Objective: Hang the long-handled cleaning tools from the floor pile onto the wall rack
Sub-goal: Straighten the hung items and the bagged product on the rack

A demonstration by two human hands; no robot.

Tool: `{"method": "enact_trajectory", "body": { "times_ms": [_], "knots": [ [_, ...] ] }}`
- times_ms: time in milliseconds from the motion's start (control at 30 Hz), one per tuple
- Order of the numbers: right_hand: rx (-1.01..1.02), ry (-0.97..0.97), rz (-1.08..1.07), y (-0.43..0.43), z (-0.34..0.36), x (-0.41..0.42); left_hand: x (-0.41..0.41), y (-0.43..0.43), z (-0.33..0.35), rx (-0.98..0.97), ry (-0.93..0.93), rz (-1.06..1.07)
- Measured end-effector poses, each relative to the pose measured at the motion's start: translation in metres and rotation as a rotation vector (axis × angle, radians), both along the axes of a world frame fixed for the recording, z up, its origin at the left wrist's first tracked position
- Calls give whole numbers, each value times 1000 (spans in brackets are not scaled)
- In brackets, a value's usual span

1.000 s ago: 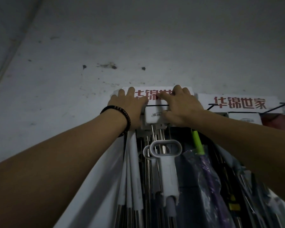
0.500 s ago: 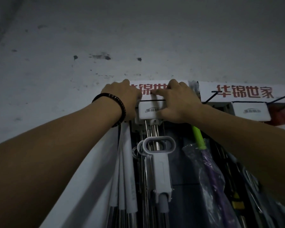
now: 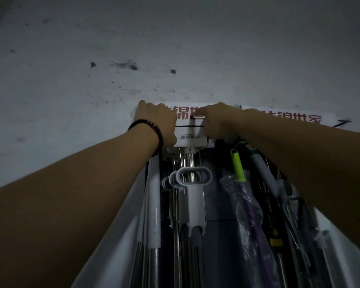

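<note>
Against wall, white mop head [image 3: 190, 141] at black rack wire [image 3: 189, 126]; steel poles [image 3: 191, 166] hang straight down beneath.

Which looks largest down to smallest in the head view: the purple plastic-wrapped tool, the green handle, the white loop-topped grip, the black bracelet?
1. purple plastic-wrapped tool
2. white loop-topped grip
3. green handle and black bracelet: these look about alike, so I won't rank one over the other.
</note>
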State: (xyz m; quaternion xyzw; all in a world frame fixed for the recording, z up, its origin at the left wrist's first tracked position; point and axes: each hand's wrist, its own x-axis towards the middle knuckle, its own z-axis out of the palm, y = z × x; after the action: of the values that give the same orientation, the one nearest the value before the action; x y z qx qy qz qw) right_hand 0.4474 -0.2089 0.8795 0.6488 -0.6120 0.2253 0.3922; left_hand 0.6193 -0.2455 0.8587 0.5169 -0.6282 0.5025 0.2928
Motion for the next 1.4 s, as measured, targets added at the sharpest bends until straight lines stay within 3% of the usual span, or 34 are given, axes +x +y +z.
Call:
{"method": "enact_trajectory", "body": {
  "times_ms": [133, 300, 400, 533, 700, 800, 933, 1067, 1267, 1400],
  "knots": [
    [-66, -131, 47, 20, -13, -16, 11, -8, -27, -220, -55, -152],
    [-317, -135, 124, 48, -55, -43, -16, 19, -83, -334, -10, -569],
    [-302, -141, 93, 47, -92, -66, -40, 20, -131, -129, 196, -855],
    [-57, -307, 27, 34, -124, -100, -66, 2, -201, 278, 458, -1121],
    [322, -468, 31, -6, -163, -145, -97, -39, -315, 627, 741, -1089],
    [429, -583, 114, -28, -185, -175, -129, -53, -352, 791, 869, -1072],
    [477, -654, 211, -59, -206, -204, -177, -61, -384, 942, 877, -1010],
    [482, -762, 343, -90, -222, -217, -218, -72, -418, 957, 920, -1088],
    [380, -648, 486, -127, -236, -222, -261, -77, -437, 834, 1013, -1057],
    [389, -711, 595, -139, -237, -224, -278, -83, -434, 849, 971, -1069]
  ]
}}
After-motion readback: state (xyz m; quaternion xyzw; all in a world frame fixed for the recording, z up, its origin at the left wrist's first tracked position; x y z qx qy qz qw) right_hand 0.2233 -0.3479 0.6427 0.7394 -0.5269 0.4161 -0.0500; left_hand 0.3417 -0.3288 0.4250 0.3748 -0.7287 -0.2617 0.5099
